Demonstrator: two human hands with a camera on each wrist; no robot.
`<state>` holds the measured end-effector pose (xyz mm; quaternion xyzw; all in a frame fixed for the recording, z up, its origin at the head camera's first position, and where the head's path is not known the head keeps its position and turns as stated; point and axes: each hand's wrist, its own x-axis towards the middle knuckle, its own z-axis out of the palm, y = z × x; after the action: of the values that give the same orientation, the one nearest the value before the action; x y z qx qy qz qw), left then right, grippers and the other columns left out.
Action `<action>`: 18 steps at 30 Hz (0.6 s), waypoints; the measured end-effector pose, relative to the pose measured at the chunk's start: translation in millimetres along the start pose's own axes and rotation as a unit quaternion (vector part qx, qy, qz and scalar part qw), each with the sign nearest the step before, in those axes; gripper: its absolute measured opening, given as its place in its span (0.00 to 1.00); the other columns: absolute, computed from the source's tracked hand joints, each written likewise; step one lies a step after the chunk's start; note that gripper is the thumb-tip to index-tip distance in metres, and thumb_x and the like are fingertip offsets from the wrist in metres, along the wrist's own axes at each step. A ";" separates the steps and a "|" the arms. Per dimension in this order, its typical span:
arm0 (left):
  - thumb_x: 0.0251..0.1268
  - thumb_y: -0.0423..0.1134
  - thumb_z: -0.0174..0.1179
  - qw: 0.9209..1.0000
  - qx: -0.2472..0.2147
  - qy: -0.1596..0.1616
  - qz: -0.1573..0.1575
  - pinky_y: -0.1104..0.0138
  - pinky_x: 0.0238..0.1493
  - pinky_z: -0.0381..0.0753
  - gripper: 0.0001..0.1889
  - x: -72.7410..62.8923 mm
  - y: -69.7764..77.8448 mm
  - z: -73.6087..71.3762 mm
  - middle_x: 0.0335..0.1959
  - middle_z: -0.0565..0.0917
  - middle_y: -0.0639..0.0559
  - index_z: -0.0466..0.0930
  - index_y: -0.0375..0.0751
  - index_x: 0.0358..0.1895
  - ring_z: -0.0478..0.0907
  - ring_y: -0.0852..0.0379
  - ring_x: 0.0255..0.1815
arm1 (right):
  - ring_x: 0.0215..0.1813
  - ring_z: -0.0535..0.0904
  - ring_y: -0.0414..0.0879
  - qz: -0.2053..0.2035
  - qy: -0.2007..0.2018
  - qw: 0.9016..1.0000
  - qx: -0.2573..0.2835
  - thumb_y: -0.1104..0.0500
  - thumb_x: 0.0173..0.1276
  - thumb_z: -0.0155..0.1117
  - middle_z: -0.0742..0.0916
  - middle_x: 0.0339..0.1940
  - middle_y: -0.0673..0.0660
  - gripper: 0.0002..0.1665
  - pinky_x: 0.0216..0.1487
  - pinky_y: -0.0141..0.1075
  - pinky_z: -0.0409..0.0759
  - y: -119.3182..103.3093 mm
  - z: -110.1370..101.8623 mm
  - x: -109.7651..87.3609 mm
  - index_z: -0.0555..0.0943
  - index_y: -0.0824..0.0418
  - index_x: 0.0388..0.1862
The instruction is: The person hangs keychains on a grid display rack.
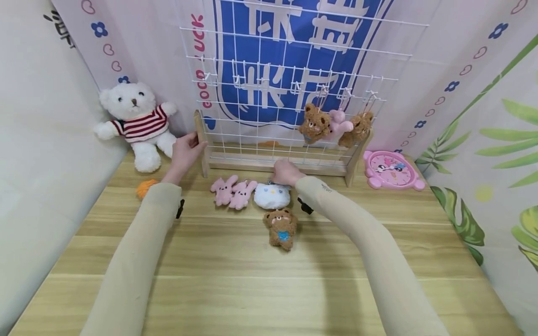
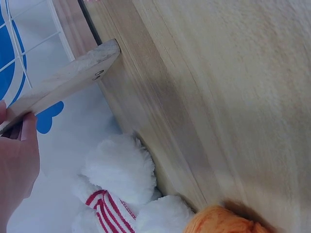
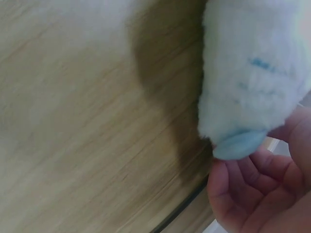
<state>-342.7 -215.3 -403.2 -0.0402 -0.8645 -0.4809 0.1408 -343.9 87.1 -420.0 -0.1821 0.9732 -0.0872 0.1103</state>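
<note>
Sleeves (image 1: 365,242) closest to camera, crossing the table (image 1: 235,298) toward the rack (image 1: 244,163), whose left post (image 1: 204,164) the left hand (image 1: 184,155) grips, fingers and thumb about it. Right hand (image 1: 287,172), the nearer one, has fingers curled, looks like a pinch, at the rack-side edge of the white plush (image 1: 272,197), which lies just in front of the rack, right of the pink pair (image 1: 233,192). Plush long axis left-right, roughly along the rack; face toward camera, top toward rack.

White plush (image 1: 272,197) in right fingers (image 3: 221,194), before rack (image 1: 244,161)
</note>
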 end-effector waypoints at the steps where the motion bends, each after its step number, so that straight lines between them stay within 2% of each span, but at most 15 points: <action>1: 0.72 0.36 0.58 1.000 -0.002 0.000 -0.001 0.53 0.66 0.78 0.21 0.4 -0.2 -0.3 0.60 0.80 0.31 0.75 0.30 0.64 0.78 0.41 0.65 | 0.25 0.66 0.45 -0.003 -0.003 1.000 0.000 0.62 0.68 0.60 0.71 0.21 0.52 0.23 0.29 0.34 0.71 0.5 -0.5 0.1 0.63 0.55 0.15; 8: 0.72 0.36 0.58 1.000 -0.009 -0.007 -0.008 0.53 0.67 0.76 0.23 0.8 -0.4 -1.6 0.63 0.77 0.31 0.73 0.30 0.66 0.76 0.41 0.67 | 0.22 0.63 0.42 -0.027 -0.028 0.999 0.000 0.67 0.66 0.59 0.68 0.15 0.47 0.24 0.26 0.30 0.65 2.9 -5.3 -0.4 0.65 0.54 0.12; 15: 0.71 0.35 0.58 1.000 -0.002 0.000 0.000 0.53 0.65 0.78 0.22 0.9 -1.7 -1.1 0.61 0.79 0.30 0.74 0.29 0.65 0.78 0.40 0.64 | 0.17 0.50 0.40 -0.063 -0.078 0.995 -0.027 0.66 0.65 0.56 0.58 0.11 0.47 0.27 0.24 0.31 0.53 5.0 -9.6 3.1 0.60 0.54 0.09; 18: 0.71 0.34 0.58 1.000 -0.002 0.001 0.005 0.53 0.65 0.79 0.21 1.6 -2.2 -0.9 0.60 0.79 0.30 0.75 0.28 0.64 0.78 0.40 0.64 | 0.17 0.53 0.40 -0.069 -0.090 0.993 -0.036 0.65 0.65 0.58 0.60 0.11 0.47 0.25 0.26 0.31 0.56 7.3 -12.7 4.2 0.61 0.54 0.10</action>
<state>-344.4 -217.4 -404.1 -0.0444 -0.8631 -0.4819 0.1440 -353.3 93.9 -410.1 -0.2603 0.9468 -0.0426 0.1843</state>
